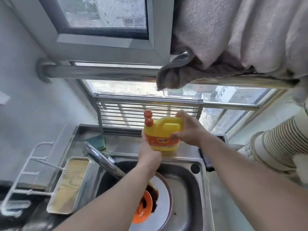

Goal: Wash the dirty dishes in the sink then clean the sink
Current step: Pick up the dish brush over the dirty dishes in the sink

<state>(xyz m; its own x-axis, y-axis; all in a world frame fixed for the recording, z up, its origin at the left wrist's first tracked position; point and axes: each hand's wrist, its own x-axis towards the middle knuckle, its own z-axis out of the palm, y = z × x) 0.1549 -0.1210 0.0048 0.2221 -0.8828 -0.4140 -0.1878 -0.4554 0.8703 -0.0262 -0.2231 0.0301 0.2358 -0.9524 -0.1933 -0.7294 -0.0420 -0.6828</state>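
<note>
Both hands on the detergent bottle (164, 135): right hand (188, 130) curled round the handle side, thumb low, fingers over the top; left hand (149, 150) wrapped under the lower front corner, taking the base. Bottle held upright, over the steel ledge behind the sink (196, 185), orange pump cap (148, 118) on top and pointing left.

Dirty stuff is below the left forearm: white plate (164, 202) with dark sauce smeared on it, orange dish (144, 207) resting on that plate, both inside the basin. Faucet (103, 158) angles in from the left, spout end hidden behind the arm. No water visibly running (hard to be sure, frame is soft). Green sponge (98, 141) sits on the back ledge, left of the bottle.

Read: washing not started yet, this is the soap-fetch step.

How I'd do it well:
- Keep the right hand as the carrying grip; free the left to work the pump or hold the sponge.
- Dose onto the sponge, not straight onto the sauce. One press likely enough for two items.
- Bring the bottle over the basin before pumping so drips land in the sink, not on the ledge.
- Set it back upright on the ledge, clear of the faucet swing.
- Wet hands plus smooth plastic means slip risk, so keep fingers through the handle.

Wooden-topped tray (70, 185) stands left of the sink, out of the way.
</note>
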